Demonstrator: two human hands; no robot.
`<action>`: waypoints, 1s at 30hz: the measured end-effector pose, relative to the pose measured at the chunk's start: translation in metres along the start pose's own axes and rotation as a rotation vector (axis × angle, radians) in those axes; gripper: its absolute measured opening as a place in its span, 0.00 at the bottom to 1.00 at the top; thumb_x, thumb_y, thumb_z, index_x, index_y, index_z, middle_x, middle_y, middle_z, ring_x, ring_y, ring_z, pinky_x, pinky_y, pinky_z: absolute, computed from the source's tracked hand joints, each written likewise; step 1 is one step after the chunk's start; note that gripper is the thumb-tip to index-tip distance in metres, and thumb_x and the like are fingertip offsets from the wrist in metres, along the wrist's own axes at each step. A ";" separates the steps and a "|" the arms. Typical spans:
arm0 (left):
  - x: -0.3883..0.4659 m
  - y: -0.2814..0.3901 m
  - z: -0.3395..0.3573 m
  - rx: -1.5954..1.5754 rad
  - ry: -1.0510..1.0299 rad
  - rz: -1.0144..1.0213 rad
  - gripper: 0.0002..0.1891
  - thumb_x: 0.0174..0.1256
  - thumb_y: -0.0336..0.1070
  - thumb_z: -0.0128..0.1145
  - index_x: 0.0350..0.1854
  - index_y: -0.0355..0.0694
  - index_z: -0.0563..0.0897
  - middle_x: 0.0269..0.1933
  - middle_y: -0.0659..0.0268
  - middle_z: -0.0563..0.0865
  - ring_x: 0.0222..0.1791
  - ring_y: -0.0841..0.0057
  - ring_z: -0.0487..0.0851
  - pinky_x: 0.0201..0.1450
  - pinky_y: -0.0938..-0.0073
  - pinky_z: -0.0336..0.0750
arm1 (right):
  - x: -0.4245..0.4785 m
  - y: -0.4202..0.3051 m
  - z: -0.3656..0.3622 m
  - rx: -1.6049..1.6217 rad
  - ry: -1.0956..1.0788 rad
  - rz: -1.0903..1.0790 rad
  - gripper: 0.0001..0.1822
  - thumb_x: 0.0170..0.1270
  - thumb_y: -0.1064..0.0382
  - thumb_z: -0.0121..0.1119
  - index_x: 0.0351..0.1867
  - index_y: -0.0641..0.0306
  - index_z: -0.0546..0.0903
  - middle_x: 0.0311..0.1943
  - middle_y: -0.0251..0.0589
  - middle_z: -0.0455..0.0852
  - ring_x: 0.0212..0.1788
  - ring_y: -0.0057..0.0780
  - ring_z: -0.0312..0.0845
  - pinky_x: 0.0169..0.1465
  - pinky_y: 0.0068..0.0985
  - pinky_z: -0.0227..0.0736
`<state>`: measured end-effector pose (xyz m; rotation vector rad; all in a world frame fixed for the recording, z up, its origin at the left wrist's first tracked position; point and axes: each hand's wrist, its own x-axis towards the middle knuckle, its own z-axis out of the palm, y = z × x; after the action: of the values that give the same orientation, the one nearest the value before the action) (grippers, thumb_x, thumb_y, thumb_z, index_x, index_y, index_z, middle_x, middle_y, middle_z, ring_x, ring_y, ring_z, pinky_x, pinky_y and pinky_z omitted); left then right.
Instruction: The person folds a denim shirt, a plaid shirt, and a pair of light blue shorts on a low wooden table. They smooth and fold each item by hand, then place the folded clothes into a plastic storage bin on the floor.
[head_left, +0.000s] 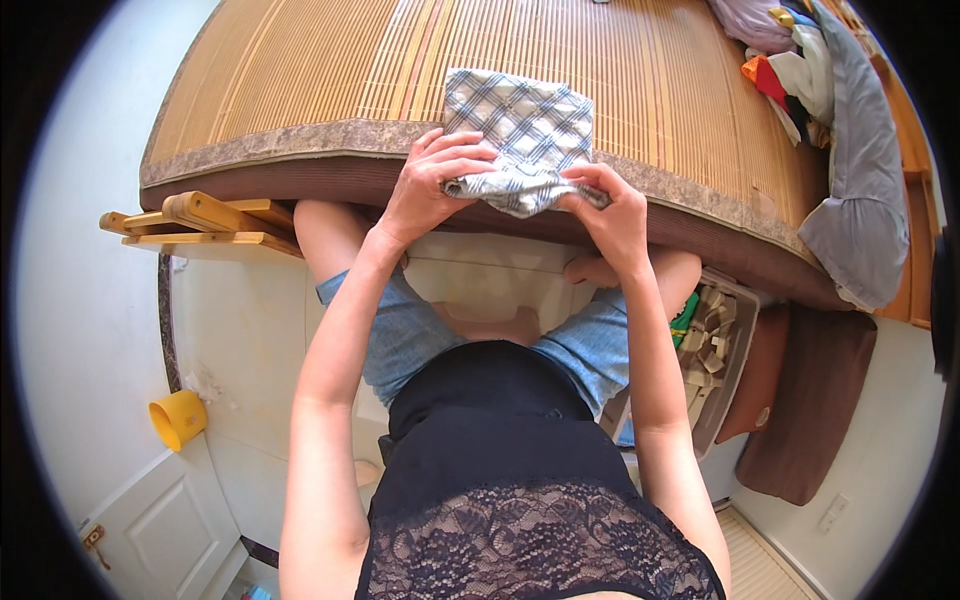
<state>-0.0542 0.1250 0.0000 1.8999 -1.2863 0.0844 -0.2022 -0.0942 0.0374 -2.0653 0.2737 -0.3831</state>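
A white cloth (519, 112) with a dark blue check pattern lies at the near edge of the bamboo mat (315, 82). Its far part is flat and squarish, while the near edge is bunched up and hangs slightly over the side. My left hand (439, 176) holds the bunched edge at its left end, with the fingers spread over the top. At the right end, my right hand (611, 210) pinches the same edge between thumb and fingers. Whether the cloth is a garment cannot be made out.
Rumpled clothes (802, 75) and a grey fabric piece (862, 165) lie at the mat's right side. A plastic bin (739, 360) of folded clothes stands by my right leg. Left are a folded wooden stand (210, 221) and a yellow wastebasket (178, 420).
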 end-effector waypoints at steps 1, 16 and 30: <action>-0.001 -0.003 0.000 -0.035 -0.013 0.006 0.25 0.47 0.25 0.70 0.51 0.53 0.86 0.58 0.73 0.85 0.67 0.72 0.75 0.74 0.57 0.58 | -0.003 -0.001 -0.002 -0.087 0.014 -0.097 0.20 0.53 0.69 0.71 0.49 0.56 0.84 0.44 0.41 0.88 0.47 0.32 0.84 0.50 0.27 0.77; -0.013 0.010 -0.003 -0.089 0.043 -0.082 0.19 0.40 0.26 0.72 0.40 0.43 0.88 0.55 0.71 0.87 0.65 0.68 0.77 0.68 0.63 0.66 | -0.001 0.029 -0.001 -0.246 0.051 -0.373 0.17 0.45 0.71 0.66 0.40 0.58 0.87 0.44 0.32 0.89 0.51 0.36 0.79 0.59 0.33 0.73; 0.013 0.004 0.038 0.210 0.452 -0.504 0.14 0.56 0.45 0.71 0.31 0.39 0.85 0.30 0.63 0.84 0.37 0.66 0.80 0.50 0.65 0.68 | 0.026 0.027 0.029 -0.337 0.356 0.194 0.22 0.65 0.43 0.60 0.21 0.57 0.82 0.17 0.47 0.80 0.26 0.47 0.80 0.32 0.40 0.72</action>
<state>-0.0647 0.0898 -0.0163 2.1688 -0.4954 0.3743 -0.1680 -0.0938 0.0041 -2.2632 0.7935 -0.6181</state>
